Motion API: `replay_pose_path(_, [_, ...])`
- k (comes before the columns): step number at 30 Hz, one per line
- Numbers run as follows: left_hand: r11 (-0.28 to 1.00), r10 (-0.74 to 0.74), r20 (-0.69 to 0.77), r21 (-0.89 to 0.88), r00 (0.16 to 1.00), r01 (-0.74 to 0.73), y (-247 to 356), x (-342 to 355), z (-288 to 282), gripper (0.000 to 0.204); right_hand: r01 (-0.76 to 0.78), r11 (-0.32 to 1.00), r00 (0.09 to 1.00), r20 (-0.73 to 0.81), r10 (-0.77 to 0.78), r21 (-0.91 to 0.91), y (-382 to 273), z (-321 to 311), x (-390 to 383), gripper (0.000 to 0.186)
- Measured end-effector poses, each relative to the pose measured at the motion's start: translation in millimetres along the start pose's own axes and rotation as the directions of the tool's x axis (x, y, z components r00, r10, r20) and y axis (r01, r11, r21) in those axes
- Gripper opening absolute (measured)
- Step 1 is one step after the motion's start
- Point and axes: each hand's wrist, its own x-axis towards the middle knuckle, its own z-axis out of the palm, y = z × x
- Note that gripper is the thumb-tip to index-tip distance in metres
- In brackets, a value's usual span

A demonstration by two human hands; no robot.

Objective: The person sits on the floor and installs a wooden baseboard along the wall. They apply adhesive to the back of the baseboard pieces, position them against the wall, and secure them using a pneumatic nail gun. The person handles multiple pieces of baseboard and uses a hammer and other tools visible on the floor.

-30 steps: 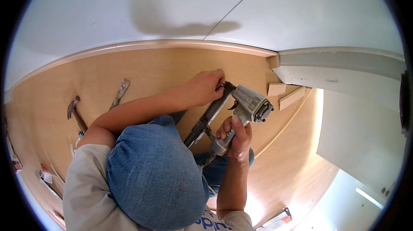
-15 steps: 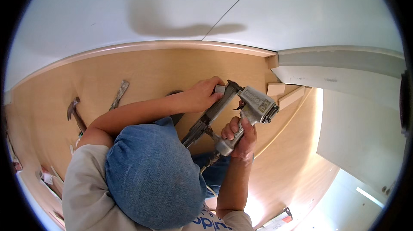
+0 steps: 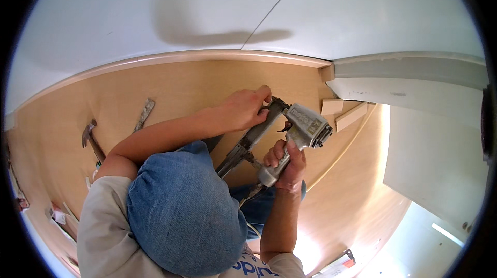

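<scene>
My right hand (image 3: 290,159) is wrapped around the grip of a silver pneumatic nail gun (image 3: 305,125), with a hose fitting below it. My left hand (image 3: 247,107) has its fingers closed at the top of the gun's long dark magazine (image 3: 248,143), near the nose; its fingertips are partly hidden. My bent denim-covered knee (image 3: 186,205) fills the lower middle, under my left arm.
A claw hammer (image 3: 88,133) and a worn flat tool (image 3: 144,115) lie left on the plywood floor (image 3: 103,92). Wood offcuts (image 3: 349,117) and a yellow hose (image 3: 344,148) lie right, near a white cabinet (image 3: 429,148). A white wall (image 3: 362,9) with wood trim runs across the top.
The nail gun and my right hand shifted slightly right and down, then back a little. My left hand dipped, then rose again; a small grey piece seen by its fingers earlier is now hidden.
</scene>
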Motion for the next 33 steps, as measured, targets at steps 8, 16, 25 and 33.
replay_pose_path(8, [0.975,-0.057,0.087,0.219,0.995,0.037,33.3,3.3,-2.0,0.029,-0.014,1.0,1.0,-0.003,0.014,-0.025,1.6,1.1,0.4,0.026])
replay_pose_path(16, [0.986,-0.149,0.11,-0.058,0.983,0.156,-1.2,-10.0,-10.0,0.044,-0.009,0.998,0.998,0.068,0.004,0.069,2.3,-1.4,1.9,0.035])
replay_pose_path(25, [0.77,-0.145,0.29,-0.567,0.946,0.292,-39.8,-5.4,29.5,0.058,0.009,1.0,0.993,0.116,-0.011,0.024,3.5,-0.8,1.1,0.064])
replay_pose_path(33, [0.928,-0.104,0.215,-0.329,0.971,0.172,-28.4,2.0,16.1,0.055,0.01,1.0,0.996,0.086,-0.009,-0.01,1.9,0.1,0.1,0.061])
